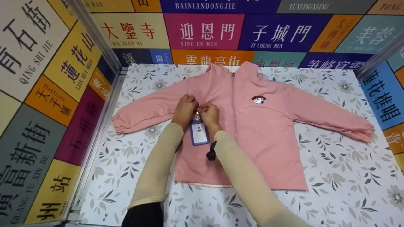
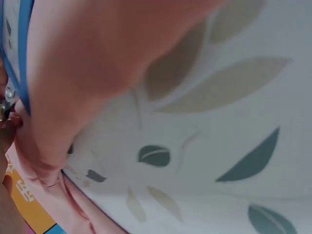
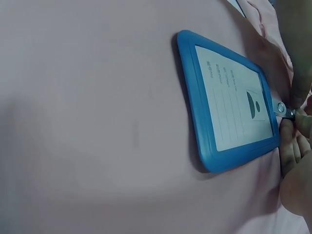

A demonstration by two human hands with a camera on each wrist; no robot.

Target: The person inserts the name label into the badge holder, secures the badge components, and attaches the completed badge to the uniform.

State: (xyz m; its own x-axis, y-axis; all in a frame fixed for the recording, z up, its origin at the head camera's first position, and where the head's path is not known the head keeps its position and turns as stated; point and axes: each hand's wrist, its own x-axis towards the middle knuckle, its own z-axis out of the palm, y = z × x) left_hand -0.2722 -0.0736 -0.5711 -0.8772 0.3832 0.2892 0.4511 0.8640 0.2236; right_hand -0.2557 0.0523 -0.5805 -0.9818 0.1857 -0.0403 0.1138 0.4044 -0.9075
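A pink zip-up jacket (image 1: 265, 135) lies spread face up, and a blue-framed ID badge (image 1: 199, 134) rests on its front left of the zip. At the badge's top is a small metal badge clip (image 3: 287, 112), partly hidden by fingers. My left hand (image 1: 185, 110) is at the clip, its thumb on it and its other fingers over the jacket. From the right, my right hand (image 1: 210, 116) pinches the clip's far end with curled fingers. A bit of pink fabric bunches beside the clip in the left wrist view, where fingertips (image 2: 9, 131) press in.
A white cloth (image 1: 341, 176) with leaf and flower prints covers the table. Panels with large lettering (image 1: 205, 31) stand behind and at both sides. A small cartoon patch (image 1: 258, 100) sits on the jacket's chest. Something black (image 1: 210, 154) hangs by my right sleeve.
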